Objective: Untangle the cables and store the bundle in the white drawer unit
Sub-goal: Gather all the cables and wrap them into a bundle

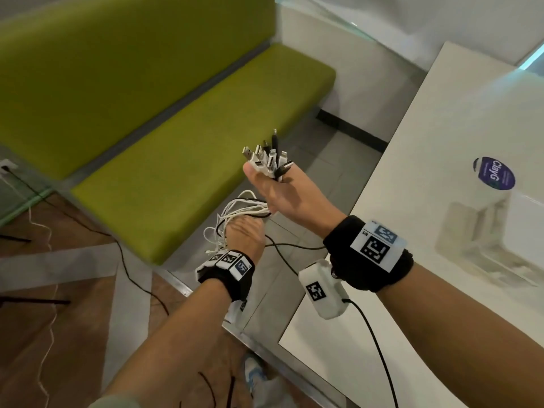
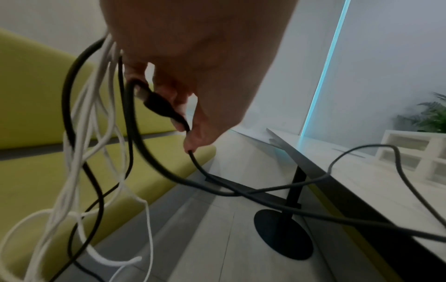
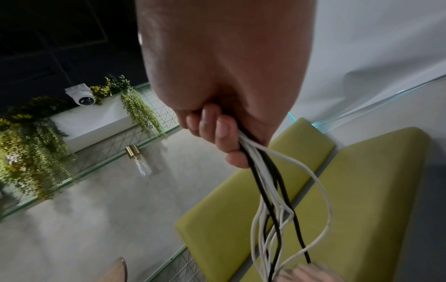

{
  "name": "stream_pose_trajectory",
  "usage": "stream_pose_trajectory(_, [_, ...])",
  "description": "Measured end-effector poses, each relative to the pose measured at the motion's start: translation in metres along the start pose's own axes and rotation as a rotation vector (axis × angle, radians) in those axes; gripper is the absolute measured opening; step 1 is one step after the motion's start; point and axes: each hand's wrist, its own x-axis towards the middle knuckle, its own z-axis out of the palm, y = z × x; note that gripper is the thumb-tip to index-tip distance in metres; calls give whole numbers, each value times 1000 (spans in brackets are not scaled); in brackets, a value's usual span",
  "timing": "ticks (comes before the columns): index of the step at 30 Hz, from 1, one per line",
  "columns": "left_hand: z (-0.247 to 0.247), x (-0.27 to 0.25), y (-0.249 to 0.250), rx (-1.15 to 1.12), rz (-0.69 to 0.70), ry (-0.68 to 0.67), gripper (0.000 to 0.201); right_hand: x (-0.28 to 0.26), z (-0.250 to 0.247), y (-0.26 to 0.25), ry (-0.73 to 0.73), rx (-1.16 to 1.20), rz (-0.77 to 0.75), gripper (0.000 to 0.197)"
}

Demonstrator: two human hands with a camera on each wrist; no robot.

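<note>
My right hand (image 1: pixel 276 195) is raised over the floor and grips the cable bundle just below its plugs. Several white and black plug ends (image 1: pixel 266 161) stick up out of the fist. In the right wrist view, the fingers (image 3: pixel 217 133) curl round the black and white cables (image 3: pixel 267 190). Below it, my left hand (image 1: pixel 245 234) holds the hanging loops (image 1: pixel 235 213). Its fingers (image 2: pixel 193 133) pinch a black plug and cord (image 2: pixel 164 108), and white cables (image 2: pixel 79 162) dangle at its side. The white drawer unit (image 1: pixel 482 245) stands on the table to the right and also shows in the left wrist view (image 2: pixel 415 152).
A white table (image 1: pixel 412 136) with a round dark sticker (image 1: pixel 494 173) fills the right side; its black foot (image 2: pixel 282 232) stands on the grey floor. A green bench (image 1: pixel 176 136) runs along the left. A black cord (image 1: pixel 138 278) trails across the floor.
</note>
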Motion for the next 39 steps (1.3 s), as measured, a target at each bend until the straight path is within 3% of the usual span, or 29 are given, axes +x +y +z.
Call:
stream_pose_trajectory(5, [-8,3,-18,6,-33,-23,22,3,5,-11,33,64,-6,40])
stream_pose_trajectory(12, [9,1,-27,25,62,-99,27,4,10,-22,26,117,-26,39])
stream_pose_trajectory(20, [40,-28,-16,17,438,-86,23,-5,3,-16,86,56,-48,45])
stream_pose_trajectory(22, [60,-46,-11,-27,536,-135,22,-7,0,-13,121,51,-43,41])
stream_pose_trajectory(24, [76,-54,-13,-42,543,-208,21,-9,-6,-9,138,60,-31,42])
stream_pose_trajectory(27, [83,-42,-26,-275,324,-230,27,-13,-13,-7,118,204,-30,37])
stream_pose_trajectory(30, [57,-27,-31,-551,189,-115,36,-15,-15,0,162,189,-3,36])
stream_pose_trajectory(31, [43,-22,-31,-620,178,-75,45,-16,-15,3,188,135,-9,37])
stream_pose_trajectory(33, [2,-18,-29,-867,206,-80,88,-19,-15,7,231,105,-20,39])
stream_pose_trajectory(35, [-39,-21,-20,-1126,351,-108,110,-23,-17,8,268,120,-17,41])
stream_pose_trajectory(37, [-67,-27,-3,-1253,424,-117,83,-29,-19,8,310,165,21,44])
stream_pose_trajectory(39, [-82,-31,19,-1311,417,-122,30,-38,-24,8,345,295,69,44])
